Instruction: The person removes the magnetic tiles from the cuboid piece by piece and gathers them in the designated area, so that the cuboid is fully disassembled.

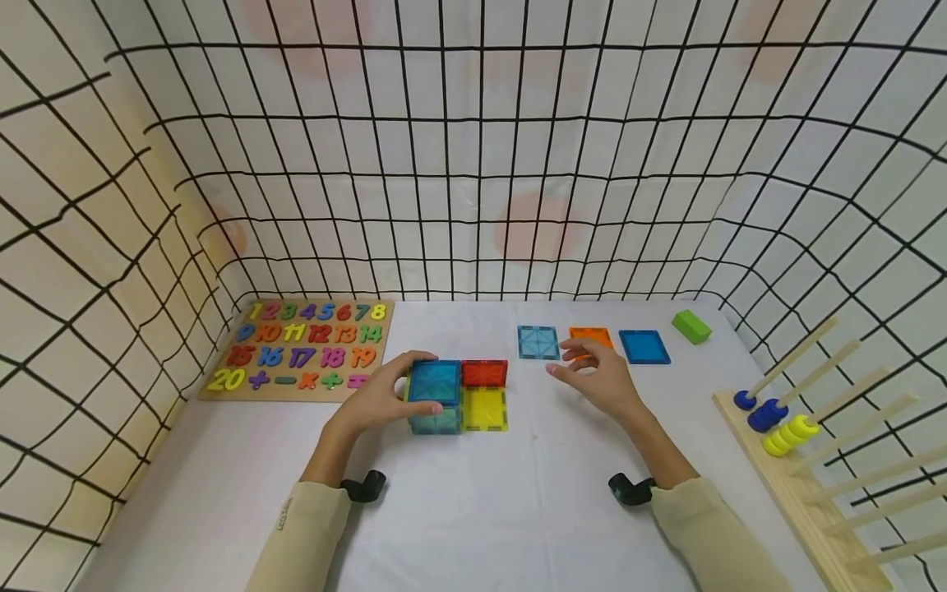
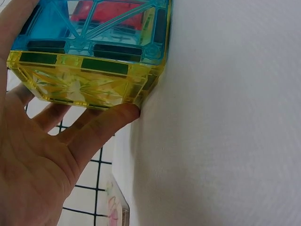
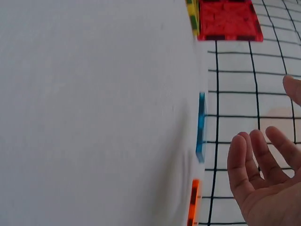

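My left hand [image 1: 380, 396] grips a small box of see-through magnetic tiles [image 1: 435, 383] from its left side, thumb at the front and fingers toward the back. In the left wrist view the box has a light-blue side [image 2: 110, 28] and a yellow side [image 2: 77, 84]. Joined to it on the right are a yellow tile [image 1: 484, 409] lying flat and a red tile [image 1: 484, 373] standing upright. Above the table, my right hand [image 1: 602, 381] holds nothing, its fingers loosely bent and apart. It partly covers an orange tile [image 1: 592, 334] in the head view.
A light-blue tile [image 1: 538, 343], a dark-blue tile [image 1: 644, 347] and a green block [image 1: 691, 326] lie at the back right. A wooden number board [image 1: 296, 393] lies at left. At right stands a peg rack [image 1: 802, 510] with rings. Black wire mesh [image 1: 481, 177] encloses the table.
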Demonstrator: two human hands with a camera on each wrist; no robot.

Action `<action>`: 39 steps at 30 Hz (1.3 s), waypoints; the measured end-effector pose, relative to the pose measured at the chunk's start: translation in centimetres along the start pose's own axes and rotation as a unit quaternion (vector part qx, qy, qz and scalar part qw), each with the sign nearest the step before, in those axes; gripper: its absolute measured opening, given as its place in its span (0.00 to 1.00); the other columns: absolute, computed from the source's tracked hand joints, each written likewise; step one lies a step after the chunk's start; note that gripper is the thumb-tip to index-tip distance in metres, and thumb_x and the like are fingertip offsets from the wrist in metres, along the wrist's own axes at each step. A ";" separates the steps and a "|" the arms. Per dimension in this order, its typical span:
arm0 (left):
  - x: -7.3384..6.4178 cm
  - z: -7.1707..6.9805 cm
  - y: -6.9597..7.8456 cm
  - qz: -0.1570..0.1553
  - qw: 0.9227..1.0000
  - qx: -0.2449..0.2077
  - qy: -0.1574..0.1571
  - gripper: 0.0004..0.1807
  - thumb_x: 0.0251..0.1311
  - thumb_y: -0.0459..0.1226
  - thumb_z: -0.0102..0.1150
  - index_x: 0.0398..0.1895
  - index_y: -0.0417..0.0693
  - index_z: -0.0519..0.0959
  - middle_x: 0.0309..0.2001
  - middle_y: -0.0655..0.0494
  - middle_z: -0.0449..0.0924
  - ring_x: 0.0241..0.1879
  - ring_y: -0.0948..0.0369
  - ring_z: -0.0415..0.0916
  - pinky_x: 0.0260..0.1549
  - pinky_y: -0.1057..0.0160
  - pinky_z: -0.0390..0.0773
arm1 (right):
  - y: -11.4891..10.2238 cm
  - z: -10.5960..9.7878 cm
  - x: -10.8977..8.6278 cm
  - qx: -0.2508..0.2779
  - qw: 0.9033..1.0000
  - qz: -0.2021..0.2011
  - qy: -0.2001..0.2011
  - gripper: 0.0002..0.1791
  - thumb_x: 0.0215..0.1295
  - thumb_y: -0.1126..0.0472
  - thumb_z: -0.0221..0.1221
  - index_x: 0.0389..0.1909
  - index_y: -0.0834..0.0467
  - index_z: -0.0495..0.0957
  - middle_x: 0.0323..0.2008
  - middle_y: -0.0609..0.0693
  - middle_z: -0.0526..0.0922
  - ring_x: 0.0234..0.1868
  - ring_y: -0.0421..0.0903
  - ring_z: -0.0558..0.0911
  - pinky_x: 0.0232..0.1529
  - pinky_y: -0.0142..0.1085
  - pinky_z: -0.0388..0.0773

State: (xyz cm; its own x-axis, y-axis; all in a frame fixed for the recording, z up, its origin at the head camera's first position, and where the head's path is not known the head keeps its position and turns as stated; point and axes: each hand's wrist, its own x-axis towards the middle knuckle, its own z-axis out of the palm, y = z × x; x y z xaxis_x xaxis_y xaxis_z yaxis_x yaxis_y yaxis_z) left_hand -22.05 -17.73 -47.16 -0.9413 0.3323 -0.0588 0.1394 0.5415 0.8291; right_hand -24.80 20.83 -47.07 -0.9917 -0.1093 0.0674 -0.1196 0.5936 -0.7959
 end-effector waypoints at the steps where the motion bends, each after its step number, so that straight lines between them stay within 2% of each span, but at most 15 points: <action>1: 0.0 0.0 0.0 0.000 1.000 0.000 -0.001 0.43 0.48 0.61 0.77 0.69 0.76 0.68 0.72 0.59 0.70 0.72 0.47 0.65 0.66 0.33 0.72 | -0.4 0.3 -0.1 0.002 1.000 -0.005 -0.007 0.39 0.60 0.35 0.69 0.65 0.54 0.76 0.55 0.56 0.83 0.52 0.53 0.81 0.43 0.37 0.83; 6: 0.0 0.0 -0.1 -0.002 1.000 -0.004 -0.001 0.43 0.48 0.61 0.77 0.69 0.76 0.68 0.72 0.59 0.70 0.72 0.47 0.65 0.66 0.33 0.72 | -1.7 1.5 -0.2 0.011 0.999 -0.032 -0.035 0.37 0.61 0.37 0.70 0.65 0.53 0.76 0.57 0.57 0.82 0.53 0.53 0.81 0.47 0.41 0.84; 16: 0.1 0.1 -0.1 0.017 1.000 -0.003 0.005 0.43 0.48 0.60 0.78 0.69 0.74 0.69 0.71 0.59 0.71 0.72 0.47 0.66 0.63 0.35 0.76 | -2.6 3.6 0.3 0.036 0.995 -0.072 -0.057 0.31 0.64 0.42 0.70 0.63 0.54 0.79 0.55 0.57 0.84 0.51 0.50 0.81 0.54 0.44 0.81; 29: 0.1 0.1 -0.1 0.008 1.000 -0.001 -0.001 0.44 0.48 0.60 0.77 0.70 0.73 0.69 0.71 0.59 0.71 0.71 0.48 0.66 0.64 0.35 0.75 | -3.6 6.1 1.0 0.041 0.991 -0.097 -0.082 0.26 0.66 0.46 0.69 0.62 0.53 0.81 0.56 0.47 0.84 0.52 0.50 0.80 0.50 0.40 0.80; 35: 0.2 0.2 0.0 0.002 1.000 0.004 -0.003 0.44 0.48 0.61 0.77 0.70 0.75 0.68 0.71 0.59 0.71 0.72 0.48 0.66 0.64 0.35 0.74 | -4.1 7.1 1.3 0.049 0.987 -0.115 -0.099 0.23 0.68 0.49 0.68 0.60 0.52 0.82 0.56 0.47 0.85 0.49 0.48 0.79 0.43 0.37 0.79; 39: 0.1 0.2 0.0 -0.005 1.000 -0.001 -0.003 0.44 0.48 0.62 0.77 0.70 0.77 0.67 0.72 0.59 0.70 0.72 0.48 0.65 0.64 0.34 0.75 | -4.3 7.7 1.6 0.053 0.986 -0.110 -0.111 0.20 0.68 0.50 0.68 0.59 0.49 0.83 0.56 0.47 0.84 0.49 0.48 0.77 0.41 0.35 0.78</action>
State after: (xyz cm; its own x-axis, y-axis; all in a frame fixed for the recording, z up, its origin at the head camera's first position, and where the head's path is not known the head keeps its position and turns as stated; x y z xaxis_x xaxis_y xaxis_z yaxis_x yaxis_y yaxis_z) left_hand -22.12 -17.54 -47.28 -0.9409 0.3315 -0.0701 0.1297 0.5433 0.8294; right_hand -25.48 11.99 -48.21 -0.9060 -0.4052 0.1222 -0.3143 0.4510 -0.8353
